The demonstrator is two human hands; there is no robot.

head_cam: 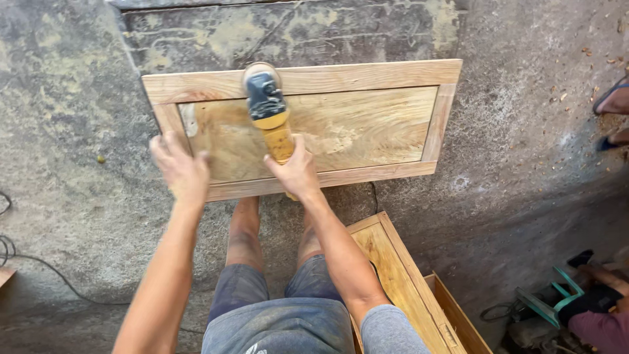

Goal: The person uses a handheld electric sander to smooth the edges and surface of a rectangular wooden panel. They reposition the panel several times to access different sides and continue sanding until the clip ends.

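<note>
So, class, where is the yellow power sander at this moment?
In the head view, the yellow sander rests on the wooden panel door, left of its centre, gripped by the right hand; the left hand steadies the panel's lower-left frame.

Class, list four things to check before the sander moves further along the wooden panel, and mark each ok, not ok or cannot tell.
1. Right hand grips the yellow sander: ok.
2. Left hand steadies the wooden panel: ok.
3. Sander head sits flat on the panel: cannot tell.
4. Cable lies away from the panel: ok.
5. Hands gloved: not ok.
</note>
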